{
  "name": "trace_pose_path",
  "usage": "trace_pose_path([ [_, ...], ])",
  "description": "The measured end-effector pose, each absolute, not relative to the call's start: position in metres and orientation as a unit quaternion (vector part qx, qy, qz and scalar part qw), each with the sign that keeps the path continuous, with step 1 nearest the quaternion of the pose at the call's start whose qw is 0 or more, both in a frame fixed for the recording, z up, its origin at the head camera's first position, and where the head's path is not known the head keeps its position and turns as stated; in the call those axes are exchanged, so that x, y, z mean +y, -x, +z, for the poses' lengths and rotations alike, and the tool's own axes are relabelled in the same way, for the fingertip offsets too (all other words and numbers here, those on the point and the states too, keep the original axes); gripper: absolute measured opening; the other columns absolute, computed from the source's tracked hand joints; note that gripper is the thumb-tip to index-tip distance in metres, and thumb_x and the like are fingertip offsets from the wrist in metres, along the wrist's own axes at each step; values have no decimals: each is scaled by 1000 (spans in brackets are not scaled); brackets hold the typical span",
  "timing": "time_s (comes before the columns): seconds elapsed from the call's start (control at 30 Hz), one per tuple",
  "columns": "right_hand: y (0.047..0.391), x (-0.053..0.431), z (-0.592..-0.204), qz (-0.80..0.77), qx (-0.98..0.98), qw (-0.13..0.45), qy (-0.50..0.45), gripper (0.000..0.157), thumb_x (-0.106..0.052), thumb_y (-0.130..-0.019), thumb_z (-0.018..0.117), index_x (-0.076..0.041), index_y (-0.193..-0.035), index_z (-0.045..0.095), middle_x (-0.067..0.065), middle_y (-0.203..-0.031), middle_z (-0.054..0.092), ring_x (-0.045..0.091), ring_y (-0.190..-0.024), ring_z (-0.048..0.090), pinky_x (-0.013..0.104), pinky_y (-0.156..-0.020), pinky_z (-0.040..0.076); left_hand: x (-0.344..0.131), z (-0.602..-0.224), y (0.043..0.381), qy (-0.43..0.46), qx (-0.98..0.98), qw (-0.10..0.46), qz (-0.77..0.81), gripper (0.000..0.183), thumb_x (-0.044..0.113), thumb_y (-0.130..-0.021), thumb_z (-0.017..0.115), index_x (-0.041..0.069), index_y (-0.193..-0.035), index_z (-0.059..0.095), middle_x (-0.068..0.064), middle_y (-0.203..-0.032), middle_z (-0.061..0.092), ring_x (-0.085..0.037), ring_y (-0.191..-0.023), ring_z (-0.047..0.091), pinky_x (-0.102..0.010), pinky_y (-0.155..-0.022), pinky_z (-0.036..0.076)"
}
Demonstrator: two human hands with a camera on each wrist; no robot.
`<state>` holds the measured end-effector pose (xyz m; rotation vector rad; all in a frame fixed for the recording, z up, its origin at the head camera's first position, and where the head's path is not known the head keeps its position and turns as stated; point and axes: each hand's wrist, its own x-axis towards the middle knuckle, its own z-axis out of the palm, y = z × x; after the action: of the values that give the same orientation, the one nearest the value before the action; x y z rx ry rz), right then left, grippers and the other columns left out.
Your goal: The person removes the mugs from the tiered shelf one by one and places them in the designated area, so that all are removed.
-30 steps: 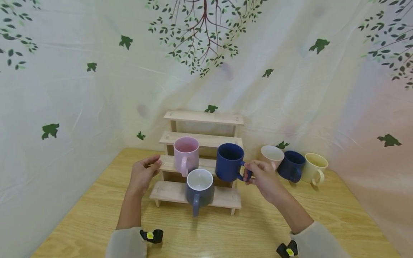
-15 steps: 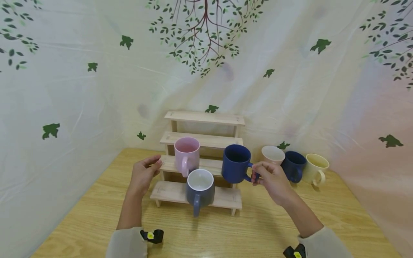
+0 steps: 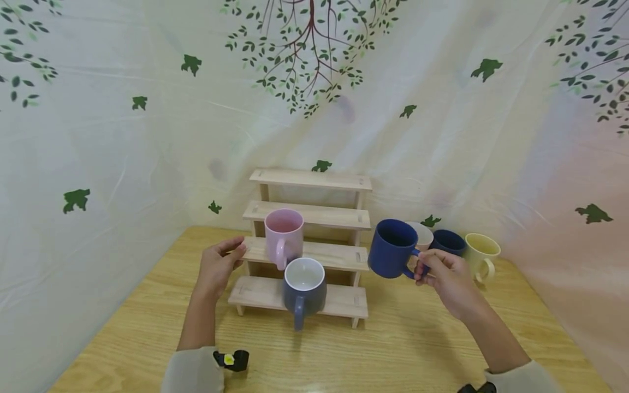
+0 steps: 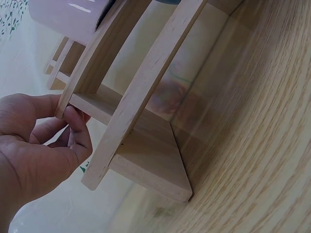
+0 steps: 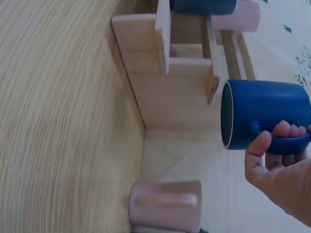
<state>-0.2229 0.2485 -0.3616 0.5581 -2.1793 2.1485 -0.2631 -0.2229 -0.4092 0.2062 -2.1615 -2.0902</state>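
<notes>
My right hand (image 3: 449,278) grips the handle of a blue mug (image 3: 391,251), held in the air just right of a stepped wooden shelf (image 3: 339,254). In the right wrist view the mug's bottom is well off the table. My left hand (image 3: 219,265) pinches the left end of the shelf's second board from the bottom, thumb and fingers on its edge, as the left wrist view shows. On that same board stands a pink mug (image 3: 285,237). A grey-blue mug (image 3: 304,289) with a white inside stands on the lowest board, handle toward me.
Behind the blue mug, at the back right of the wooden table (image 3: 314,360), stand a pale pink mug (image 5: 167,213), a dark blue mug (image 3: 448,241) and a yellow mug (image 3: 480,254). A leaf-printed cloth (image 3: 162,153) hangs behind the shelf and along the sides.
My right hand has carried the blue mug rightward, from in front of the shelf's second board to beyond its right end. My left hand has stayed at the shelf.
</notes>
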Motion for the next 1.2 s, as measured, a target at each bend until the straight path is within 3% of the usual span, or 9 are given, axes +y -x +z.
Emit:
trace_pose_path([
  [0.13, 221, 267, -363, 706, -684, 24, -182, 24, -10, -109, 49, -10, -96, 69, 2, -88, 61, 16, -78, 60, 28, -72, 58, -224, -409, 263, -65, -713, 64, -695, 43, 13, -104, 61, -1, -145, 55, -16, -144, 53, -9, -102, 59, -18, -84, 55],
  [0.27, 219, 288, -368, 715, -678, 38, -170, 23, -7, -109, 48, -6, -97, 68, 3, -87, 61, 17, -77, 62, 27, -72, 58, -224, -409, 263, -62, -712, 64, -696, 43, 13, -105, 60, -1, -145, 55, -17, -144, 53, -10, -103, 59, -17, -83, 54],
  [0.5, 214, 328, -381, 716, -685, 58, -122, 25, -10, -109, 48, -3, -96, 68, 3, -88, 60, 15, -80, 63, 26, -75, 59, -224, -408, 262, -62, -712, 68, -696, 42, 13, -104, 61, -2, -144, 55, -18, -143, 54, -10, -104, 59, -17, -83, 54],
  [0.93, 193, 396, -405, 684, -724, 86, -12, 32, -16, -108, 52, 1, -86, 68, 3, -82, 63, 12, -78, 64, 26, -68, 60, -222, -408, 261, -67, -713, 71, -694, 41, 12, -105, 60, -2, -143, 56, -18, -142, 55, -12, -105, 59, -17, -83, 54],
  [1.2, 188, 423, -421, 686, -722, 91, 13, 31, -15, -108, 51, -4, -87, 70, 2, -82, 62, 12, -76, 64, 26, -66, 60, -222, -409, 261, -64, -714, 70, -693, 43, 14, -105, 61, -2, -144, 55, -18, -144, 54, -12, -105, 59, -17, -83, 54],
])
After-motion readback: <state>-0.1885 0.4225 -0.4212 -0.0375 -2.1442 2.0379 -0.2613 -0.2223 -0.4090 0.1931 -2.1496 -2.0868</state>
